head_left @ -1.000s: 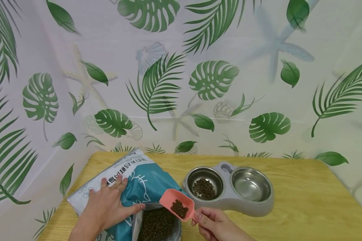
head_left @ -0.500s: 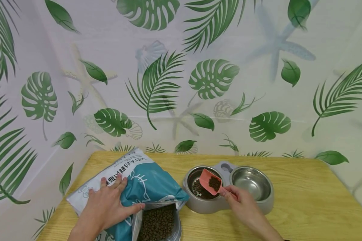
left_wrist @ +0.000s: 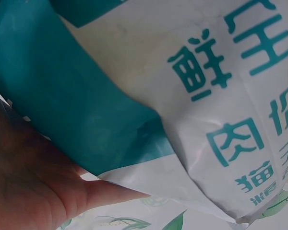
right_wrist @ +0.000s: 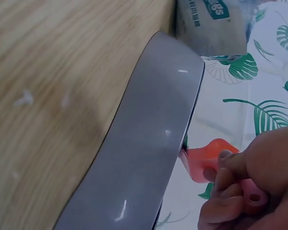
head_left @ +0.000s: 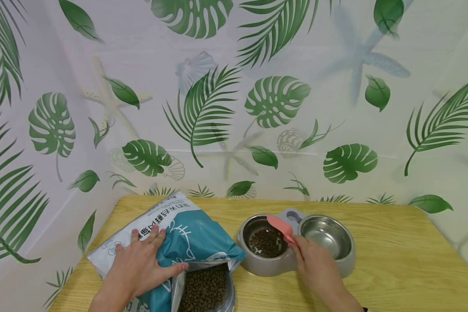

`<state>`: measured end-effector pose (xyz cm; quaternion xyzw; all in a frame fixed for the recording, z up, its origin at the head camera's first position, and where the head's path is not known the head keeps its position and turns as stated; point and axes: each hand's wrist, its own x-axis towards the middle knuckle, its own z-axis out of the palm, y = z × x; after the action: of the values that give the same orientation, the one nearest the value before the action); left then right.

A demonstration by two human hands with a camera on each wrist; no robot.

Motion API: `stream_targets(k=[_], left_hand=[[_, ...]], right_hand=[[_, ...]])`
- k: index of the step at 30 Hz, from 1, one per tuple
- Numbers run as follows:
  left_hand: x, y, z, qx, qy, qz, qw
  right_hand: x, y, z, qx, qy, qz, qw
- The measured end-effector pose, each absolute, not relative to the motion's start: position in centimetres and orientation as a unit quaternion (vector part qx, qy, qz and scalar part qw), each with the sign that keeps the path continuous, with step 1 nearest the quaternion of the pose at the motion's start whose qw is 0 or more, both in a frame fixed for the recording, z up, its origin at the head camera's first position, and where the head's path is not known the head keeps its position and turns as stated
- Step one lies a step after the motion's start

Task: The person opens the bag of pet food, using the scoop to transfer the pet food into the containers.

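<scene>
My right hand (head_left: 317,266) grips the handle of a pink scoop (head_left: 281,227), which is tipped over the left bowl of a grey double pet bowl (head_left: 265,266). Brown kibble (head_left: 266,242) lies in that metal bowl; the right metal bowl (head_left: 327,236) holds none. In the right wrist view, curled fingers hold the scoop (right_wrist: 206,158) beyond the grey bowl side (right_wrist: 139,129). My left hand (head_left: 136,264) rests spread on a teal and white pet food bag (head_left: 199,234) lying on its side. The bag's mouth faces front, showing kibble (head_left: 204,288) inside.
Everything stands on a wood-grain table (head_left: 394,251). Bare tabletop stretches right of the double bowl. A leaf-patterned cloth backdrop (head_left: 234,108) rises behind the table and along its left side.
My right hand has carried the loaded scoop from the bag's mouth rightward to the left bowl, then turned it over. The kibble is out of the scoop. My left hand stays on the bag.
</scene>
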<state>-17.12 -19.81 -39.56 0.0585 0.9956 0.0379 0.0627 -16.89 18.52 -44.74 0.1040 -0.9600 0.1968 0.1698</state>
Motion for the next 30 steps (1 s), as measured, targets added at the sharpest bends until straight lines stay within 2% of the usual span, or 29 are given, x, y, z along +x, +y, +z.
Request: stream_targets(k=[4,7,10,13,16,19,25,30], left_hand=[[-17.2,-19.8,-39.6,0.056,0.995,0.040,0.067],[-17.1,-19.8,-39.6,0.056,0.995,0.041,0.068],[-17.1,-19.8,-39.6,0.056,0.995,0.041,0.069],[-17.1,-19.8,-39.6,0.054,0.995,0.042,0.073],[-17.1,-19.8,-39.6,0.053,0.995,0.043,0.075],[-17.1,-19.8,-39.6,0.053,0.995,0.044,0.075],[-17.1,-19.9,-39.7,0.054,0.995,0.040,0.071],[-17.1,-19.9,-39.6,0.053,0.995,0.038,0.070]], right_hand=[[-16.7,18.5,-44.9,0.116,-0.955,0.154,0.226],[-16.6,18.6,-44.4,0.109,-0.953,0.191,0.209],[-16.3,18.5,-43.3,0.088,-0.941,0.304,0.115],[-15.9,18.6,-42.3,0.077,-0.897,0.436,-0.011],[-15.3,18.8,-41.6,0.101,-0.829,0.534,-0.135],[-14.7,18.8,-41.4,0.148,-0.762,0.588,-0.227],[-13.8,17.5,-42.0,0.179,-0.685,0.623,-0.334],[-13.4,16.2,-43.2,0.213,-0.656,0.620,-0.374]])
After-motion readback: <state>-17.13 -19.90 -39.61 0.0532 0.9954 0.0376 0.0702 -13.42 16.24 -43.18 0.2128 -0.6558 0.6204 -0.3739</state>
